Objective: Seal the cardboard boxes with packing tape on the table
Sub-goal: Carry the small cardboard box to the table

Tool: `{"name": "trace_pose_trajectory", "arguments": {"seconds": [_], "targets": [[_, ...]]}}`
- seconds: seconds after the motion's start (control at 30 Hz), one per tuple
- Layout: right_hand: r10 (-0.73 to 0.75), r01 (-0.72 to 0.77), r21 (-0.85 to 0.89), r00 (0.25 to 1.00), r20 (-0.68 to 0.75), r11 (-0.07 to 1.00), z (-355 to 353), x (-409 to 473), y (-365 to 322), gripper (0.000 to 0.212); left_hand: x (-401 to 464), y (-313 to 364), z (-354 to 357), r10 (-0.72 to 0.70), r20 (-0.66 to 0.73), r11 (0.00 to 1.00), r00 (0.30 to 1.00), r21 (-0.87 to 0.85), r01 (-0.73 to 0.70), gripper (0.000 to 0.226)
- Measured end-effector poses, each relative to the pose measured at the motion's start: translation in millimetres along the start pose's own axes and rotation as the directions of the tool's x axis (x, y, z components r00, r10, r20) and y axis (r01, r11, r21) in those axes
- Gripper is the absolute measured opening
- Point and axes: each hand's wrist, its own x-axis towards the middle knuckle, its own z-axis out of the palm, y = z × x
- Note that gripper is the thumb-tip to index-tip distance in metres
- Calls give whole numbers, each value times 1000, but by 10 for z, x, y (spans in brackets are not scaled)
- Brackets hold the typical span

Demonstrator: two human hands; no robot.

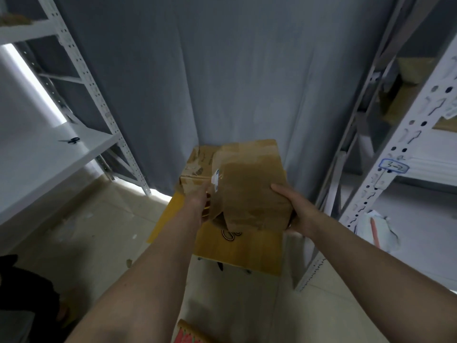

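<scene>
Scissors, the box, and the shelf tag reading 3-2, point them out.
scissors (72, 140), head view, on the handles
box (254, 184), head view, on its taped top face
tag (393, 166), head view, on the writing

The cardboard box (249, 184) hides the fingers of both hands: those of the left hand (199, 201) behind its left side, those of the right hand (295, 214) beneath its lower right corner. Motion blurs its white label (215, 180). The small black object (72, 140) on the left shelf (49, 154) is too small to identify.
</scene>
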Motion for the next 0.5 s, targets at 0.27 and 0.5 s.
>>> {"name": "trace_pose_trajectory", "arguments": {"seconds": [0.27, 0.5], "targets": [[-5, 5, -36, 1000, -6, 999, 21, 399, -240, 58, 431, 283, 115, 3, -37, 1000, 999, 27, -1, 37], [33, -33, -50, 999, -4, 998, -8, 741, -439, 59, 775, 406, 252, -20, -67, 999, 998, -31, 18, 43]]}}
